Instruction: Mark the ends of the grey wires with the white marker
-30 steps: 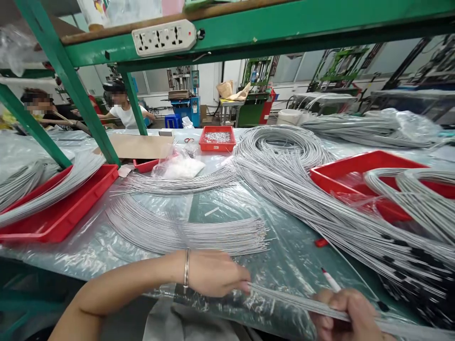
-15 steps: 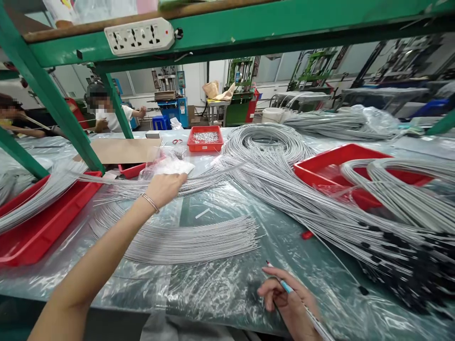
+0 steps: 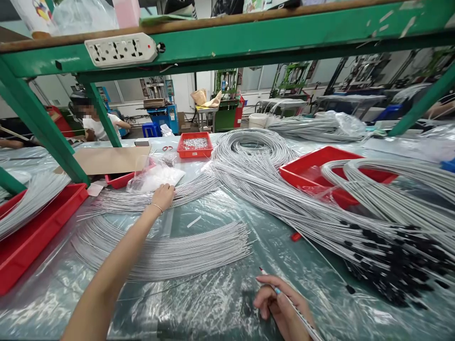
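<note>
Left hand (image 3: 163, 195) is curled down on the far cable bundle (image 3: 195, 188), can't tell if it's actually pinching any strands; right hand (image 3: 284, 305) has a marker (image 3: 303, 320) held loosely in its fingers. I'd guess these cables are light and springy, kinda slick, and fan out if you grab too few, so I'd wrap fingers round mid-bundle, or near the ends for lining up. Near bundle (image 3: 199, 251) lies just this side of the far one. Count: two curved bundles, one marker, one loose red cap (image 3: 295, 236), four red trays (image 3: 46, 232); single strands, no chance.
</note>
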### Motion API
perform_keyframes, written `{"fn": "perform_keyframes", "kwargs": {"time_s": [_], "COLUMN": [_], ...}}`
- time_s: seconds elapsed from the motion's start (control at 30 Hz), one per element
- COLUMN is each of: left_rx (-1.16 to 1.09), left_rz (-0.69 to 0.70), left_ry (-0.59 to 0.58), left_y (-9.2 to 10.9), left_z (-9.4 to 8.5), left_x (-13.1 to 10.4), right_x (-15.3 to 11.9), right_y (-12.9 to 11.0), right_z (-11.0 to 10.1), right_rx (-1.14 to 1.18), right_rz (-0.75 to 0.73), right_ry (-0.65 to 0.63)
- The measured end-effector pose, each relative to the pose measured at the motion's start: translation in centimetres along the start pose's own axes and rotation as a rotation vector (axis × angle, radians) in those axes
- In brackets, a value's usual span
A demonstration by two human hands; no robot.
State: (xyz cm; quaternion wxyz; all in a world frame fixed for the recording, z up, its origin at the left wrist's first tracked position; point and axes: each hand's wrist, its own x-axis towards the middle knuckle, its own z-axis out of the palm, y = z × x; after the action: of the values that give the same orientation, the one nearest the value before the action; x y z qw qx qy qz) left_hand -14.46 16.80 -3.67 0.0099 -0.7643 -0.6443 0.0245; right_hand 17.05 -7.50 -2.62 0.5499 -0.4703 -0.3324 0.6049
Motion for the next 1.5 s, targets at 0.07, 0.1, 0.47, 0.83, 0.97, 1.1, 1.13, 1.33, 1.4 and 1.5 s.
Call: {"fn": "perform_keyframes", "kwargs": {"time_s": [0.07, 0.1, 0.47, 0.83, 0.97, 1.1, 1.13, 1.33, 1.4, 1.5], "left_rx": [-0.049, -0.077, -0.291, -0.325, -0.41, -0.523, -0.549, -0.757, -0.772, -0.695], "left_rz": [0.018, 0.04, 0.389, 0.382, 0.372, 0.349, 0.337, 0.422, 0.523, 0.651], "left_ry": [-0.024, -0.054, -0.57, -0.535, -0.53, -0.512, -0.491, -0.549, -0.696, -0.893], "left_y": [0.7, 1.2, 6.0, 5.9, 5.4, 4.7, 4.6, 5.6, 6.2, 6.7], "left_z": [-0.7, -1.0, -2.1, -2.3, -2.4, -3.2, -3.7, -9.1, -10.6, -11.9], "left_x": [-0.6, -1.0, -6.5, -7.7, -7.3, -7.0, -7.1, -10.2, -11.9, -13.8], "right_x": [0.0, -0.1, -0.2, 0.4, 0.6, 0.3, 0.2, 0.7, 1.0, 1.5], "right_y": [-0.1, -0.2, -0.5, 0.4, 0.7, 0.4, 0.4, -0.4, -0.8, -1.5], "right_z": [0.0, 0.0, 0.0, -1.4, -1.8, -1.4, -1.4, -0.3, 0.7, 2.1], "right_rx": [-0.001, 0.001, -0.007, -0.026, -0.047, -0.049, -0.063, -0.149, -0.067, 0.116], "right_rz": [0.01, 0.012, -0.054, -0.101, -0.12, -0.1, -0.096, 0.068, 0.079, -0.006], "right_ry": [0.003, 0.004, -0.012, -0.126, -0.212, -0.059, -0.061, -0.078, -0.15, -0.158]}}
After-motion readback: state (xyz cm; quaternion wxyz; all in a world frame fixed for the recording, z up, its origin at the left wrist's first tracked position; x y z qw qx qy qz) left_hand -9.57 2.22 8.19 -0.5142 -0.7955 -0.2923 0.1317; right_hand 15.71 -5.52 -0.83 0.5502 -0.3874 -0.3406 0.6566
